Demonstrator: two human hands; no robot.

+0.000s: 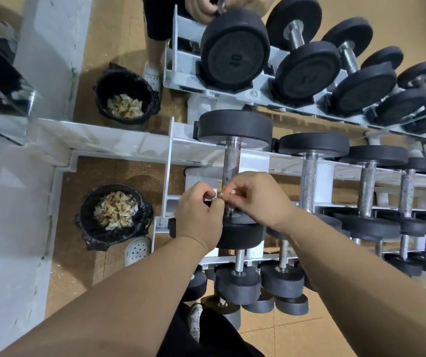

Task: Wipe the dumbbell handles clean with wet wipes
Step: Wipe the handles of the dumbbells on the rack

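Both left hand point(198, 215) and right hand point(261, 199) pinch wipe point(220, 195) at dumbbell handle point(232, 161); white rack point(257, 162), tan floor point(296, 338), mirror point(119, 29).

A white rack point(257, 161) carries a row of black dumbbells point(309, 176) lying across its rails. Beside it, a black-lined bin point(90, 235) stands on the tan floor point(119, 171).

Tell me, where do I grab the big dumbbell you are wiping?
Grab the dumbbell by its rough metal handle, from above, with fingers curled round it. The handle is the thin bar between the two wide black heads, which look too fat to hold. It lies across the rack, so its top is open. The left hand and right hand pinch a wipe over its near end.
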